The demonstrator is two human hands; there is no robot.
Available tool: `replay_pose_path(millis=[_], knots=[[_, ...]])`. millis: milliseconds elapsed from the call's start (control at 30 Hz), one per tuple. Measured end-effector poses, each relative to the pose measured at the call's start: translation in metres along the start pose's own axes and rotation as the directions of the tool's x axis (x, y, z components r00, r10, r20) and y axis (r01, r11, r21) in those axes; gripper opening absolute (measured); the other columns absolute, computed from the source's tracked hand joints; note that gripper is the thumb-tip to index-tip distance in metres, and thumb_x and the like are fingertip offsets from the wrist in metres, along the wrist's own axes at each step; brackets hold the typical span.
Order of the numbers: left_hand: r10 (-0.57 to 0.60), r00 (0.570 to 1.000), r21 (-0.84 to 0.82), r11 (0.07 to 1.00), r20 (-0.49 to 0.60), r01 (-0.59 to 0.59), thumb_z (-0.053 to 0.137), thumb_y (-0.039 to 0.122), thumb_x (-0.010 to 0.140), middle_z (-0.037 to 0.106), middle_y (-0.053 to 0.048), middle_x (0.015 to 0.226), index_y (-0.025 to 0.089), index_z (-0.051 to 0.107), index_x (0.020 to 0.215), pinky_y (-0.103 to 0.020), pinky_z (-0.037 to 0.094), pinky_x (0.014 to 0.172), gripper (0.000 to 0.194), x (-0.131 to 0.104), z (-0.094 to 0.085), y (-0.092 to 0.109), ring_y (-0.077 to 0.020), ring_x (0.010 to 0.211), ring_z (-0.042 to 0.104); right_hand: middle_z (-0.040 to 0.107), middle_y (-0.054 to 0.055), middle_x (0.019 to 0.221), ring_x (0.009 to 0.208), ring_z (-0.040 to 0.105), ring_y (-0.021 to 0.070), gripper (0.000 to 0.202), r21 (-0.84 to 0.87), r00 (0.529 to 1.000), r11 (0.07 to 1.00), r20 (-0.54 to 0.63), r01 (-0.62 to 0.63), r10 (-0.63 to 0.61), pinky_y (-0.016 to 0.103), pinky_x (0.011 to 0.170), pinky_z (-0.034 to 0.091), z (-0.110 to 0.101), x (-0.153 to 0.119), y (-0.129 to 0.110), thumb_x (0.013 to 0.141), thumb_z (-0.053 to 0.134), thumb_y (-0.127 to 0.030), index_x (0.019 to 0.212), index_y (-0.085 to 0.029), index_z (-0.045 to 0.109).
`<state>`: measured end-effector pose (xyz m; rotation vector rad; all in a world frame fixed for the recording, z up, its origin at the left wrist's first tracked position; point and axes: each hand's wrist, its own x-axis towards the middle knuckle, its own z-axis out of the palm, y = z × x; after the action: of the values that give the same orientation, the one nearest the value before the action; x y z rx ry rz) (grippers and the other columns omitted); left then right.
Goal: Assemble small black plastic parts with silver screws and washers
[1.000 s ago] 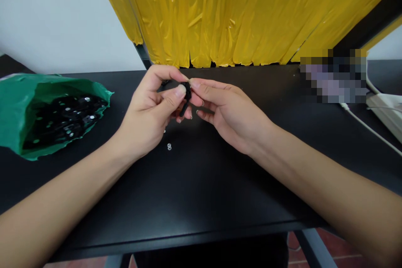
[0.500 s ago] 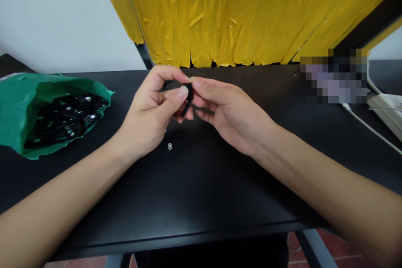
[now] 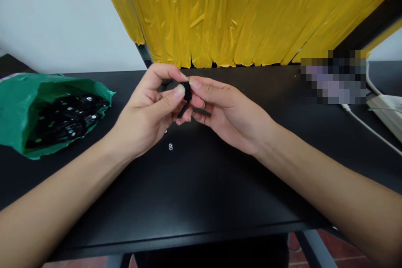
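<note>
Left hand (image 3: 150,113) pinching small black part (image 3: 187,91) between thumb and fingers, above surface (image 3: 194,184). Right hand (image 3: 229,111) with thumb and index fingertip closed together at part's upper edge; grip detail too small to tell. Narrow end of part pointing down toward person. Small clear rings (image 3: 171,147) on surface, near left wrist. Green bag (image 3: 19,109) of black pieces (image 3: 63,121) lying open, left of hands.

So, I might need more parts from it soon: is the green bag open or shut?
Open: the green bag lies with its mouth spread toward the person, showing the black parts inside.
</note>
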<state>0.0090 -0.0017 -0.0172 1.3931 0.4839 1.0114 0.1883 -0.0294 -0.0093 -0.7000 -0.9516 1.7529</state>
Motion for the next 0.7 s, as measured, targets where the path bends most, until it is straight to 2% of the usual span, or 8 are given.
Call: replay_pose_path(millis=[167, 233, 367, 533, 700], knots=[[0.010, 0.999, -0.028, 1.000, 0.030, -0.009, 0.077, 0.025, 0.094, 0.075, 0.004, 0.082, 0.032, 0.067, 0.105, -0.026, 0.049, 0.059, 0.016, 0.000, -0.004, 0.001, -0.0122, 0.064, 0.064, 0.063, -0.005, 0.073, 0.077, 0.067, 0.0142, 0.016, -0.042, 0.999, 0.999, 0.035, 0.012, -0.010, 0.029, 0.081, 0.054, -0.003, 0.000, 0.000, 0.094, 0.080, -0.036, 0.084, -0.025, 0.075], [-0.002, 1.000, -0.030, 1.000, 0.020, 0.002, 0.077, 0.024, 0.094, 0.075, 0.004, 0.083, 0.032, 0.067, 0.105, -0.025, 0.049, 0.059, 0.016, 0.000, -0.004, 0.001, -0.0122, 0.065, 0.064, 0.064, -0.004, 0.075, 0.078, 0.068, 0.0141, 0.019, -0.093, 0.998, 0.994, 0.042, 0.054, -0.051, 0.030, 0.082, 0.054, -0.003, 0.000, 0.000, 0.094, 0.080, -0.039, 0.082, -0.025, 0.074], [-0.013, 0.999, -0.052, 0.999, 0.033, 0.014, 0.079, 0.024, 0.093, 0.075, 0.004, 0.083, 0.033, 0.068, 0.104, -0.024, 0.049, 0.058, 0.018, 0.000, -0.003, 0.004, -0.0118, 0.065, 0.064, 0.064, -0.004, 0.072, 0.071, 0.069, 0.0144, 0.029, -0.162, 0.981, 0.968, 0.013, 0.192, -0.193, 0.034, 0.082, 0.059, 0.003, -0.001, 0.003, 0.085, 0.087, -0.047, 0.077, -0.024, 0.072], [-0.035, 0.998, -0.112, 0.993, 0.044, 0.040, 0.082, 0.022, 0.090, 0.074, 0.003, 0.081, 0.031, 0.070, 0.102, -0.021, 0.050, 0.057, 0.020, 0.000, 0.000, 0.007, -0.0112, 0.067, 0.065, 0.064, -0.005, 0.066, 0.062, 0.066, 0.0138, 0.033, -0.156, 0.954, 0.943, -0.012, 0.294, -0.300, 0.035, 0.076, 0.062, 0.013, 0.000, 0.007, 0.080, 0.090, -0.046, 0.074, -0.023, 0.069], [-0.019, 0.999, -0.154, 0.988, 0.040, 0.025, 0.078, 0.019, 0.092, 0.076, 0.002, 0.083, 0.026, 0.067, 0.102, -0.019, 0.051, 0.060, 0.016, 0.001, 0.000, 0.008, -0.0107, 0.071, 0.066, 0.066, -0.004, 0.066, 0.063, 0.067, 0.0146, 0.031, -0.104, 0.943, 0.938, 0.020, 0.331, -0.331, 0.033, 0.074, 0.061, 0.007, 0.003, 0.007, 0.078, 0.092, -0.046, 0.081, -0.021, 0.073]])
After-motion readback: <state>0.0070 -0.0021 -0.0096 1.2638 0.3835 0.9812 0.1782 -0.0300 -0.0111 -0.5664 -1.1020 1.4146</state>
